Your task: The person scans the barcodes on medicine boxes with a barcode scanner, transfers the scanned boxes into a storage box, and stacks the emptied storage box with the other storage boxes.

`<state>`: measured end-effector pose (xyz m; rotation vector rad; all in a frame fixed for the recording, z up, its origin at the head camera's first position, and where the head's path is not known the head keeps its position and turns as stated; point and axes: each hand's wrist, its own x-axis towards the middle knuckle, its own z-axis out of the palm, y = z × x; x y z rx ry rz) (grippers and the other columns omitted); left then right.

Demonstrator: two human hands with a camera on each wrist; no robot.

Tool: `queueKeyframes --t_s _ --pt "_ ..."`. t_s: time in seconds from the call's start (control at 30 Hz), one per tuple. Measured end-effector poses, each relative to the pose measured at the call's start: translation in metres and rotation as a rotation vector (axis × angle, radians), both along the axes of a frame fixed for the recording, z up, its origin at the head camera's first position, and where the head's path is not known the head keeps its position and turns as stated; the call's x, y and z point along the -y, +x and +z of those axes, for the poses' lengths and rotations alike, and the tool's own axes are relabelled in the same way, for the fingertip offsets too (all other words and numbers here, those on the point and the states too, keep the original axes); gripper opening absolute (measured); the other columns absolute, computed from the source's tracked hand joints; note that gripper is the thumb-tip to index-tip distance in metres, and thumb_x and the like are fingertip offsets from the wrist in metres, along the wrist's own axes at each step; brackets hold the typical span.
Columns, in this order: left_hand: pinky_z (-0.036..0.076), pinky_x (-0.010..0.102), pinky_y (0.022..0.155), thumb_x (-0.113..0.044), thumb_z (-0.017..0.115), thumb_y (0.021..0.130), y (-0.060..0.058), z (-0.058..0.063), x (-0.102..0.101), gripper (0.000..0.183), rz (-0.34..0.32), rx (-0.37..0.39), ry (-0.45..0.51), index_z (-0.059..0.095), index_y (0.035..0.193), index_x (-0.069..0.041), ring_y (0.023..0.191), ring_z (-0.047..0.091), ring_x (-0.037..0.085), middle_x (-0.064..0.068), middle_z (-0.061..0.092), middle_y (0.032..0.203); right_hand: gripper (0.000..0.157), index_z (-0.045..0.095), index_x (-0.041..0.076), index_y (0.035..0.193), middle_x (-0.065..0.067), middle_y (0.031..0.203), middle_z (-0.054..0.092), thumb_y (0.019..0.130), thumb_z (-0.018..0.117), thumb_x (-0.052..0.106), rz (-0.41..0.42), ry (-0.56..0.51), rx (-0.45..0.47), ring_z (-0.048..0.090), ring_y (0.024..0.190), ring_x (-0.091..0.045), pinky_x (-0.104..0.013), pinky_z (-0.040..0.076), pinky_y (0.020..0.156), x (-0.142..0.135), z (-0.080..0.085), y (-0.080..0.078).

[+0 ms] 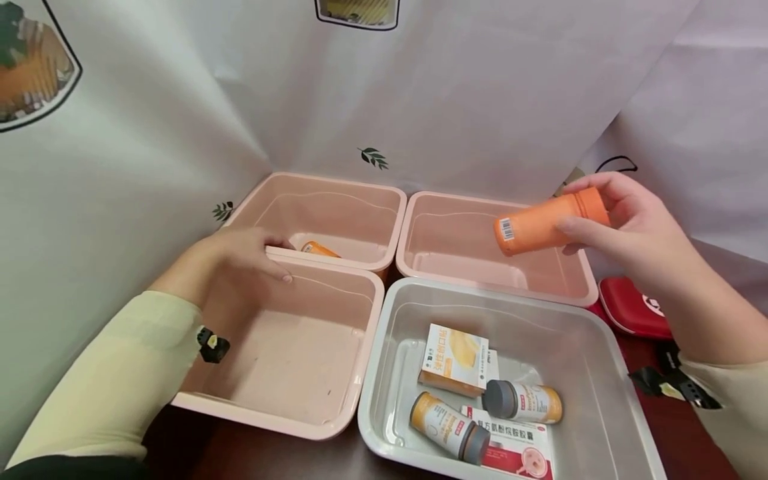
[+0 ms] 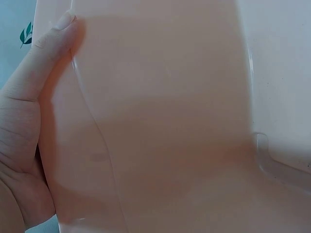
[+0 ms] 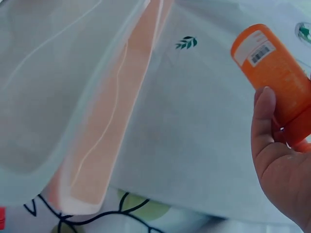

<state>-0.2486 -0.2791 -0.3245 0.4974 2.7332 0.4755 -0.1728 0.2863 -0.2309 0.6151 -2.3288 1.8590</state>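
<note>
My right hand (image 1: 630, 227) holds an orange bottle (image 1: 540, 223) tilted on its side above the back right pink bin (image 1: 588, 283). The bottle's orange screw cap lies toward the palm, and a barcode label shows near its base. In the right wrist view the thumb (image 3: 265, 104) presses along the bottle's side. Over at the left, my left hand (image 1: 243, 250) grips the back rim of the front left pink bin (image 1: 324, 267), its thumb inside the wall and its fingers over the rim. Another orange item (image 1: 320, 249) lies in the back left pink bin (image 1: 336, 183), partly hidden by the rim.
A grey bin (image 1: 396, 293) at front right holds a yellow-and-white box (image 1: 454, 357), two grey-capped bottles (image 1: 447, 427) and a red-and-white medicine box (image 1: 516, 447). Beside it on the right lies a red case (image 1: 633, 310). White patterned cloth (image 1: 480, 100) hangs behind the bins.
</note>
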Motion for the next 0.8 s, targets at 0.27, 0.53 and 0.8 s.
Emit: queueKeyframes --t_s 0.27,0.53,0.8 --pt "0.050 0.052 0.098 -0.059 0.090 0.078 -0.001 0.001 -0.003 0.078 -0.012 -0.007 -0.020 0.071 0.136 -0.010 0.107 0.065 0.024 0.004 0.073 0.119 0.042 0.066 0.017 0.131 -0.008 0.110 0.070 0.094 0.085 0.019 -0.083 0.431 -0.029 0.068 0.089 -0.024 -0.027 0.059 0.071 0.036 0.018 -0.011" --pt "0.050 0.051 0.098 -0.058 0.091 0.078 -0.001 0.001 -0.005 0.078 -0.025 0.006 0.001 0.071 0.135 -0.008 0.107 0.064 0.024 0.005 0.072 0.119 0.046 0.065 0.013 0.132 -0.011 0.117 0.069 0.092 0.087 0.022 0.017 0.461 -0.016 0.065 0.095 -0.028 -0.028 0.057 0.073 0.074 0.016 -0.025" --pt "0.050 0.051 0.097 -0.054 0.091 0.078 0.003 0.004 -0.002 0.077 -0.034 -0.003 0.003 0.071 0.134 -0.006 0.106 0.065 0.025 0.006 0.073 0.118 0.046 0.063 0.007 0.131 -0.013 0.119 0.066 0.092 0.086 0.016 0.094 0.310 0.039 0.069 0.097 -0.030 -0.033 0.062 0.078 0.115 -0.011 -0.041"
